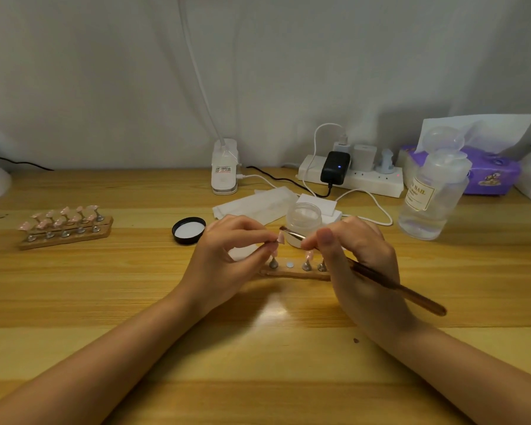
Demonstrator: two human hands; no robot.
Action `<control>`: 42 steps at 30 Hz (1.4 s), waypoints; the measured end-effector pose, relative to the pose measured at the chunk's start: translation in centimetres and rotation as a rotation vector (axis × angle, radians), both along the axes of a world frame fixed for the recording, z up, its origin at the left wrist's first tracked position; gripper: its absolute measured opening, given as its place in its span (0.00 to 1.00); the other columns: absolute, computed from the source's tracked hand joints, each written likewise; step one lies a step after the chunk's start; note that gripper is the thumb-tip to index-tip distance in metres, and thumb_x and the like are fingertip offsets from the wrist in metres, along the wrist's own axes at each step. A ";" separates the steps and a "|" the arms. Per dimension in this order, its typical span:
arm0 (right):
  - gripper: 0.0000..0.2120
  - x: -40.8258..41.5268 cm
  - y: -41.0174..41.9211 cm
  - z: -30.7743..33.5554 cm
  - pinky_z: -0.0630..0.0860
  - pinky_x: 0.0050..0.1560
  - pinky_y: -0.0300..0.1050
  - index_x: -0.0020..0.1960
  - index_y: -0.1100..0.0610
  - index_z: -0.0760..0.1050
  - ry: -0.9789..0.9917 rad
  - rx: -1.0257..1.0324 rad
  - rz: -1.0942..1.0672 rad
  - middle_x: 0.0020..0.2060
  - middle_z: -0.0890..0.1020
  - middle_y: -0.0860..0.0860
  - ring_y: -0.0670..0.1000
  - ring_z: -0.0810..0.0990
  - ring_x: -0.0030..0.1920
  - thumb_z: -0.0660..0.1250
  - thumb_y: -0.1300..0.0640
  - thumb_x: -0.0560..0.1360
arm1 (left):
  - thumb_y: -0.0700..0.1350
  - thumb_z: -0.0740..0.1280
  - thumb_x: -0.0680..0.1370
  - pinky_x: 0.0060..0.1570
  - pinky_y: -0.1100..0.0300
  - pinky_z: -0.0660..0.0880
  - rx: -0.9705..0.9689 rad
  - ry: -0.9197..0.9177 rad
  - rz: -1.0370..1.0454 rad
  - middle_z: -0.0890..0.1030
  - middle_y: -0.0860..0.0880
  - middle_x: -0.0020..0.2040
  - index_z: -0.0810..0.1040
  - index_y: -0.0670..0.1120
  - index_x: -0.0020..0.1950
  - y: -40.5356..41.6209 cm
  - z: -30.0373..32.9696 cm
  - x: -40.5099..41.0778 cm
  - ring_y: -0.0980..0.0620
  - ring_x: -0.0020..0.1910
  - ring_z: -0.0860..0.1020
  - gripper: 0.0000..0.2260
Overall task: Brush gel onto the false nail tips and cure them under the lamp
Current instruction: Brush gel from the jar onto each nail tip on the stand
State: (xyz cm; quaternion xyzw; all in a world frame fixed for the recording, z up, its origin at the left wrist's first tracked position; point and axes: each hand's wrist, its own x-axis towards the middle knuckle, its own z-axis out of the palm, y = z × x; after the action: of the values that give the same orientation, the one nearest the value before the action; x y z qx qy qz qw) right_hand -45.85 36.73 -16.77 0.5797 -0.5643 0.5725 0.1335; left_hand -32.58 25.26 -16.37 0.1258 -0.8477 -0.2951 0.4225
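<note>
Nail tip, pale pink, pinched between left hand thumb and forefinger, raised just above the wooden holder strip between the hands. Right hand grips brush; bristles touch the tip. Table: yellow wood planks, glossy, against a white wall. Open gel jar just beyond the hands, black lid beside left hand. Second holder of pink tips far left.

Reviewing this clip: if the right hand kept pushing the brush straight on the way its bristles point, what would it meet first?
The right hand aims the brush up-left, so its bristles would first meet the pink nail tip pinched in the left hand. They look almost touching already, though depth is hard to judge.
</note>
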 end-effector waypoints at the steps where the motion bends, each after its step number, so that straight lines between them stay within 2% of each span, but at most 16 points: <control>1: 0.22 0.0 0.0 0.0 0.69 0.47 0.47 0.37 0.55 0.78 0.006 0.010 0.002 0.34 0.74 0.35 0.42 0.75 0.38 0.52 0.45 0.78 | 0.43 0.69 0.70 0.45 0.40 0.72 -0.002 0.000 -0.002 0.81 0.51 0.41 0.83 0.46 0.48 0.0 0.0 0.0 0.51 0.43 0.78 0.08; 5: 0.23 0.0 0.3 -0.1 0.67 0.48 0.44 0.34 0.53 0.76 -0.035 -0.044 0.024 0.30 0.77 0.41 0.41 0.75 0.36 0.51 0.45 0.79 | 0.45 0.70 0.70 0.45 0.41 0.72 -0.017 -0.005 -0.003 0.81 0.52 0.41 0.83 0.45 0.49 0.1 0.1 0.0 0.54 0.43 0.77 0.09; 10: 0.22 0.2 -0.1 -0.1 0.68 0.46 0.46 0.36 0.55 0.78 0.004 0.018 0.008 0.34 0.74 0.36 0.42 0.74 0.37 0.53 0.46 0.78 | 0.44 0.69 0.70 0.46 0.40 0.71 -0.015 -0.008 -0.002 0.81 0.54 0.41 0.81 0.48 0.49 0.1 0.1 0.0 0.54 0.43 0.77 0.09; 14: 0.22 0.0 0.4 -0.3 0.67 0.48 0.40 0.34 0.52 0.75 -0.065 -0.011 0.051 0.29 0.79 0.45 0.42 0.76 0.36 0.50 0.44 0.79 | 0.45 0.69 0.70 0.50 0.41 0.70 -0.015 -0.015 0.015 0.81 0.56 0.41 0.82 0.49 0.48 0.1 0.1 0.0 0.58 0.43 0.77 0.08; 17: 0.20 0.2 0.1 -0.3 0.71 0.44 0.43 0.38 0.54 0.76 -0.044 0.040 0.056 0.34 0.77 0.42 0.42 0.75 0.39 0.52 0.47 0.78 | 0.44 0.70 0.69 0.51 0.42 0.70 -0.028 -0.012 0.018 0.81 0.56 0.40 0.82 0.50 0.46 0.0 0.1 0.0 0.58 0.43 0.77 0.07; 19: 0.19 0.2 0.0 -0.3 0.70 0.45 0.40 0.38 0.52 0.75 -0.055 0.077 0.088 0.34 0.76 0.39 0.39 0.75 0.39 0.52 0.46 0.78 | 0.44 0.70 0.69 0.52 0.44 0.69 -0.025 -0.017 0.027 0.81 0.57 0.40 0.82 0.51 0.45 0.0 0.0 -0.1 0.58 0.43 0.77 0.07; 22: 0.21 0.0 0.4 -0.5 0.69 0.44 0.42 0.34 0.51 0.74 -0.095 0.042 0.110 0.30 0.78 0.44 0.41 0.76 0.38 0.50 0.45 0.79 | 0.46 0.70 0.69 0.52 0.48 0.68 -0.027 -0.024 0.029 0.81 0.57 0.40 0.83 0.51 0.45 -0.1 -0.2 -0.1 0.59 0.42 0.77 0.06; 27: 0.17 0.2 0.0 -0.1 0.70 0.45 0.45 0.39 0.47 0.74 -0.018 0.082 0.023 0.36 0.74 0.35 0.40 0.74 0.40 0.51 0.43 0.77 | 0.44 0.70 0.69 0.50 0.48 0.69 -0.057 -0.020 0.010 0.81 0.55 0.40 0.81 0.52 0.46 -0.1 -0.1 -0.1 0.57 0.43 0.77 0.07; 32: 0.17 0.2 0.9 -0.2 0.71 0.44 0.49 0.35 0.46 0.73 -0.117 0.042 0.094 0.30 0.77 0.43 0.40 0.76 0.38 0.52 0.46 0.78 | 0.43 0.70 0.70 0.49 0.50 0.68 -0.103 -0.043 0.022 0.81 0.53 0.39 0.84 0.46 0.43 0.1 -0.2 0.1 0.57 0.42 0.76 0.05; 34: 0.14 0.3 0.9 0.0 0.72 0.44 0.50 0.38 0.44 0.72 -0.100 0.068 0.084 0.33 0.77 0.42 0.41 0.76 0.40 0.52 0.46 0.78 | 0.43 0.70 0.70 0.50 0.49 0.68 -0.089 -0.040 0.024 0.81 0.53 0.39 0.84 0.47 0.44 0.2 -0.2 0.2 0.57 0.42 0.76 0.05; 36: 0.12 0.5 0.6 0.1 0.72 0.44 0.46 0.41 0.42 0.71 -0.066 0.112 0.076 0.36 0.77 0.39 0.41 0.76 0.41 0.51 0.43 0.77 | 0.43 0.70 0.69 0.50 0.47 0.69 -0.082 -0.038 0.023 0.81 0.53 0.39 0.84 0.47 0.44 0.3 -0.1 0.1 0.56 0.42 0.76 0.06; 39: 0.18 0.5 0.7 -0.1 0.69 0.46 0.40 0.36 0.46 0.74 -0.081 0.111 0.113 0.32 0.77 0.40 0.39 0.76 0.40 0.51 0.42 0.77 | 0.43 0.70 0.69 0.50 0.43 0.70 -0.055 -0.028 0.018 0.81 0.53 0.40 0.84 0.47 0.45 0.3 0.0 0.1 0.56 0.42 0.77 0.06; 42: 0.23 0.4 1.0 -0.3 0.70 0.45 0.43 0.34 0.50 0.75 -0.105 0.052 0.134 0.28 0.78 0.44 0.40 0.77 0.38 0.50 0.42 0.78 | 0.44 0.70 0.70 0.49 0.40 0.71 -0.023 -0.012 0.016 0.82 0.54 0.40 0.83 0.48 0.45 0.1 0.0 0.1 0.55 0.42 0.78 0.06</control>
State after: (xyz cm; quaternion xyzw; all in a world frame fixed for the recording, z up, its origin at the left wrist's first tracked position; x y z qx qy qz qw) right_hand -45.47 37.71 -17.07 0.5886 -0.5451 0.5949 0.0498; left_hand -32.47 25.40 -16.41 0.1293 -0.8526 -0.2810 0.4212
